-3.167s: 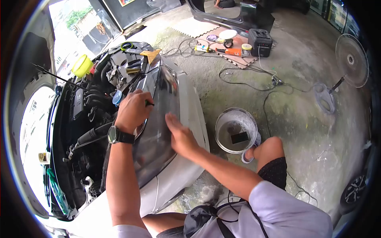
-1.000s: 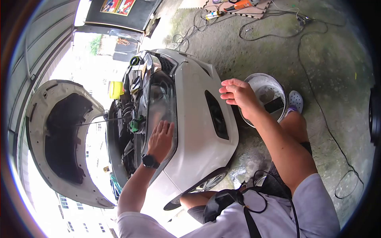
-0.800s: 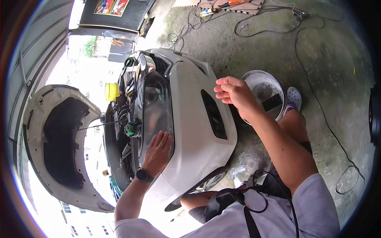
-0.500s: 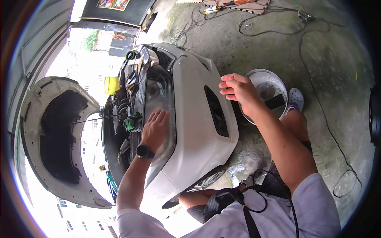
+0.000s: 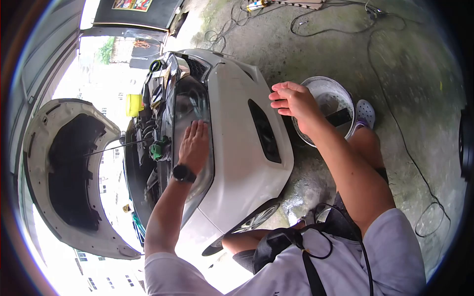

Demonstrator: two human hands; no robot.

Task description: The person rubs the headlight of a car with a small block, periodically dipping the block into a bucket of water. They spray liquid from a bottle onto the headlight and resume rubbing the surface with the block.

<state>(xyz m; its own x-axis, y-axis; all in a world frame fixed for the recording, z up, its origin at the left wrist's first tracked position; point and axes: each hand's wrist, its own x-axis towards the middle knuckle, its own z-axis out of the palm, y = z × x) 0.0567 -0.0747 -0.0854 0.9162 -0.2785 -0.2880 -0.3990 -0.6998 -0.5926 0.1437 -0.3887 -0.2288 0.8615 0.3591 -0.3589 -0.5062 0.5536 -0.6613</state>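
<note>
Left grip point(image 5: 194, 148) flat, 4 fingers extended, over the headlight point(image 5: 187, 112), whose lens continues far and near of it; palm hidden, contact seems likely. Right grip point(image 5: 295, 103), fingers slightly apart, hides part of the bucket's point(image 5: 321, 86) left rim.

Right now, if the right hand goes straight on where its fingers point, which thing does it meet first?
The right hand would probably meet the white bumper first, near one end of the dark insert; depth is unclear, so it might pass above.
</note>
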